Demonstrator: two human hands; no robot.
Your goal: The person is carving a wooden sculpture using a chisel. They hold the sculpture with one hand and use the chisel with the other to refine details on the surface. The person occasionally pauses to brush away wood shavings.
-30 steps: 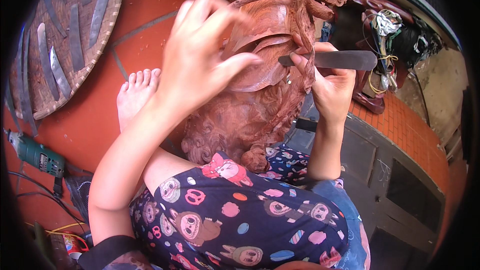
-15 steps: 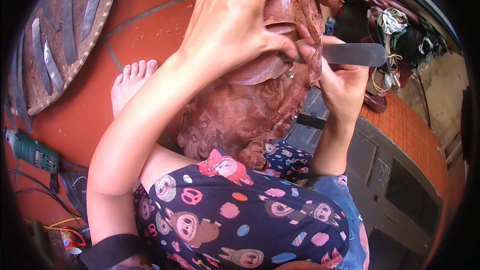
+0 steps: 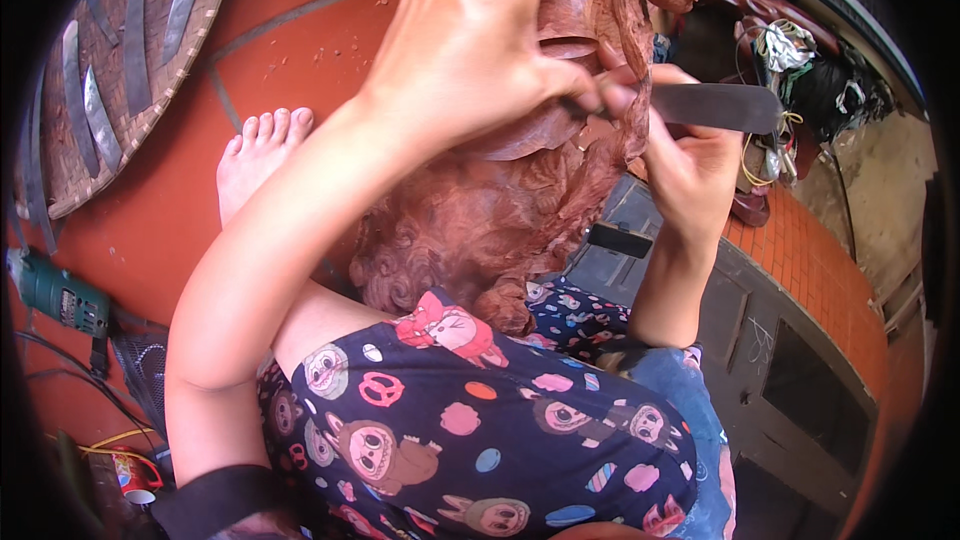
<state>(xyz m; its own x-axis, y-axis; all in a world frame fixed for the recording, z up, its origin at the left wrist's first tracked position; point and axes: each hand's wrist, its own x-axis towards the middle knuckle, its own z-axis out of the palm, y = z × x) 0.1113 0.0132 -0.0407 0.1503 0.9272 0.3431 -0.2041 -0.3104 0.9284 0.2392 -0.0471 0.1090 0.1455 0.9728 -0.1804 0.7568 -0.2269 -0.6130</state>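
Note:
A reddish-brown wood carving [image 3: 450, 210] with deep curled relief stands in front of me, leaning toward my lap. My right hand [image 3: 695, 155] is closed around a flat steel carving chisel [image 3: 720, 108], whose wide, rounded end sticks out to the right. The chisel's other end runs behind my fingers toward the carving's upper edge, so its tip is hidden. My left hand [image 3: 470, 35] lies over the upper part of the carving and grips it. Its thumb presses beside my right fingertips, near the chisel's hidden end; its other fingers are partly out of sight.
A round woven tray [image 3: 190, 50] with several flat chisels lies at the left. Below it are a green power tool [image 3: 62, 295], cables and a red can [image 3: 135, 475]. A grey panelled door [image 3: 740, 330] and a phone [image 3: 620, 239] are at the right; bundled cords [image 3: 785, 45] lie beyond.
The chisel and my right hand have shifted slightly right. The view has moved a little, and both hands keep their hold against the carving.

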